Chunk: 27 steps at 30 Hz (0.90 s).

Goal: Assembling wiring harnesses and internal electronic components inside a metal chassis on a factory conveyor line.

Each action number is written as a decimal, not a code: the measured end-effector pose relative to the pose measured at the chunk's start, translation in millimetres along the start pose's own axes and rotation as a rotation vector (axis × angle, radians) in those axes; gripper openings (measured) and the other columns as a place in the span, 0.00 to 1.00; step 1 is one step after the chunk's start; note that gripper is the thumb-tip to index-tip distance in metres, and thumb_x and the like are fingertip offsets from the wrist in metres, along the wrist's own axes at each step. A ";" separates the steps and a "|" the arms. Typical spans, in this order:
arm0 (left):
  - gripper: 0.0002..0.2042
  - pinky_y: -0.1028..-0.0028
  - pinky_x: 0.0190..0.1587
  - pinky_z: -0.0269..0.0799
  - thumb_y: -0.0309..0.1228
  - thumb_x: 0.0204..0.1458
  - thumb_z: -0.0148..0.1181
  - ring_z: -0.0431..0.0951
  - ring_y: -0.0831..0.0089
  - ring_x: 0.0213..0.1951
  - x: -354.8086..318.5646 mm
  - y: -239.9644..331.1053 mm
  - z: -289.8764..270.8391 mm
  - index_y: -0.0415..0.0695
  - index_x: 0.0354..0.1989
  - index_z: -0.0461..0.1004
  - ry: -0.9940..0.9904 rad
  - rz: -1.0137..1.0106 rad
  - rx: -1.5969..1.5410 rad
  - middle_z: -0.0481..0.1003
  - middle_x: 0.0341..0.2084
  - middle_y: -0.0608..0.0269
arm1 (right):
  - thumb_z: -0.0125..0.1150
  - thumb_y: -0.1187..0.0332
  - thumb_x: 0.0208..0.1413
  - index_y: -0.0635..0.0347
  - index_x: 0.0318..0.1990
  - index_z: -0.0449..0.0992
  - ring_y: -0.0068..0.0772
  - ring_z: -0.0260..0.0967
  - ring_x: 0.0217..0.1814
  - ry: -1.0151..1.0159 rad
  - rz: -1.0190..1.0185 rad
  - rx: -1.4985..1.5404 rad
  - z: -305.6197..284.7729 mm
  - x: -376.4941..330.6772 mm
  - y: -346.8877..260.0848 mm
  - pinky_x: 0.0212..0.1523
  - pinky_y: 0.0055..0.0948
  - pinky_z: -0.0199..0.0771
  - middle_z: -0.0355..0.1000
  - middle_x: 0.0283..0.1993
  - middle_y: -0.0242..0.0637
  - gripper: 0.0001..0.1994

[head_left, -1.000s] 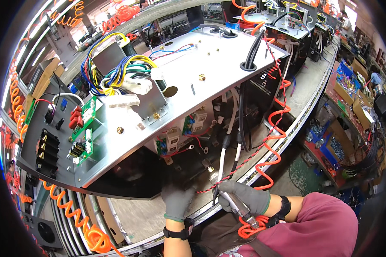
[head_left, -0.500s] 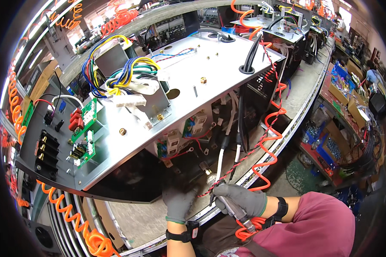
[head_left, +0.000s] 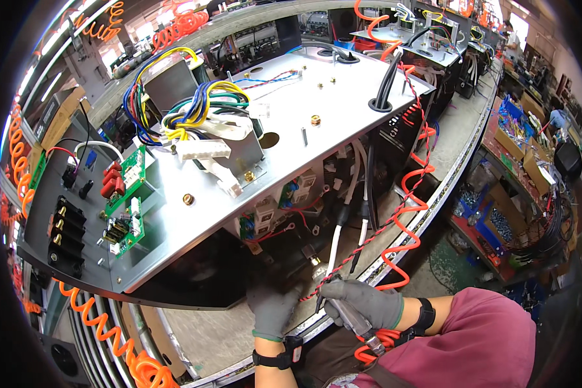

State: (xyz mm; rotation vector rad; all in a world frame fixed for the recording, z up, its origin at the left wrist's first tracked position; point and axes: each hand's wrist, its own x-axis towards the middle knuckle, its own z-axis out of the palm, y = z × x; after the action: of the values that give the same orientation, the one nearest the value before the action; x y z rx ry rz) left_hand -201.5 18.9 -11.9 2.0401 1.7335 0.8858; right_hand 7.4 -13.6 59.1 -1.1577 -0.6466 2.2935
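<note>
My right hand, in a grey glove, grips a metal pneumatic screwdriver fed by an orange coiled air hose; its tip points at the dark lower front of a metal chassis. My left hand, also gloved, rests with fingers spread against the dark underside of the chassis, just left of the tool tip. White and black cables and a thin red-black twisted wire hang down beside the tool.
The chassis top carries green circuit boards, a bundle of coloured wires, white connectors and brass nuts. Another orange coiled hose lies at lower left. Similar units stand farther along the conveyor bench. Parts bins sit at right.
My right hand has lifted the screwdriver and brought it up and left toward the chassis underside. The left hand stays at the same spot.
</note>
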 end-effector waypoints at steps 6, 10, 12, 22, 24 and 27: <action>0.21 0.63 0.45 0.73 0.38 0.36 0.70 0.78 0.56 0.41 -2.0 3.0 0.8 0.46 0.42 0.80 0.038 -0.037 0.015 0.79 0.38 0.55 | 0.58 0.47 0.58 0.53 0.30 0.70 0.21 0.64 0.18 0.003 0.002 -0.019 3.0 1.4 -2.8 0.18 0.23 0.63 0.68 0.21 0.29 0.18; 0.21 0.63 0.46 0.72 0.39 0.36 0.71 0.78 0.56 0.41 -2.2 6.8 -1.8 0.45 0.42 0.80 0.043 -0.044 0.013 0.79 0.38 0.55 | 0.58 0.47 0.58 0.53 0.30 0.70 0.21 0.65 0.18 0.010 -0.001 -0.035 2.3 1.7 -2.0 0.18 0.22 0.63 0.68 0.20 0.29 0.19; 0.22 0.62 0.47 0.72 0.39 0.36 0.71 0.78 0.55 0.42 -2.5 7.6 -2.6 0.45 0.42 0.80 0.034 -0.043 0.014 0.79 0.39 0.55 | 0.58 0.47 0.58 0.53 0.30 0.70 0.21 0.65 0.18 0.020 -0.007 -0.063 1.4 1.4 -1.3 0.18 0.22 0.64 0.68 0.20 0.29 0.19; 0.22 0.61 0.48 0.71 0.38 0.35 0.70 0.77 0.54 0.43 -1.2 6.4 -0.8 0.47 0.43 0.80 0.048 -0.022 0.057 0.78 0.42 0.55 | 0.59 0.46 0.57 0.54 0.31 0.71 0.21 0.65 0.19 -0.007 -0.012 -0.043 -2.1 6.0 0.5 0.19 0.22 0.64 0.68 0.21 0.28 0.20; 0.22 0.61 0.48 0.71 0.37 0.35 0.70 0.77 0.54 0.43 -2.3 7.8 -1.7 0.47 0.43 0.80 0.039 -0.034 0.034 0.78 0.42 0.54 | 0.59 0.46 0.57 0.54 0.32 0.71 0.20 0.65 0.20 0.010 -0.010 -0.071 -2.7 4.7 0.0 0.20 0.22 0.64 0.68 0.21 0.28 0.20; 0.22 0.61 0.48 0.71 0.37 0.35 0.70 0.77 0.54 0.43 -3.0 10.0 -3.8 0.47 0.43 0.79 0.012 -0.077 -0.017 0.78 0.41 0.54 | 0.60 0.48 0.57 0.55 0.33 0.72 0.20 0.66 0.21 0.007 -0.019 -0.073 -1.8 3.9 -1.5 0.22 0.22 0.65 0.69 0.22 0.29 0.19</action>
State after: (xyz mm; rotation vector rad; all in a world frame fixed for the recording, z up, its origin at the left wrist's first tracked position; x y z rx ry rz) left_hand -196.4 13.3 -3.8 1.9476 1.7913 0.8878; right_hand 7.1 -9.7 56.8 -1.1874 -0.7412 2.2654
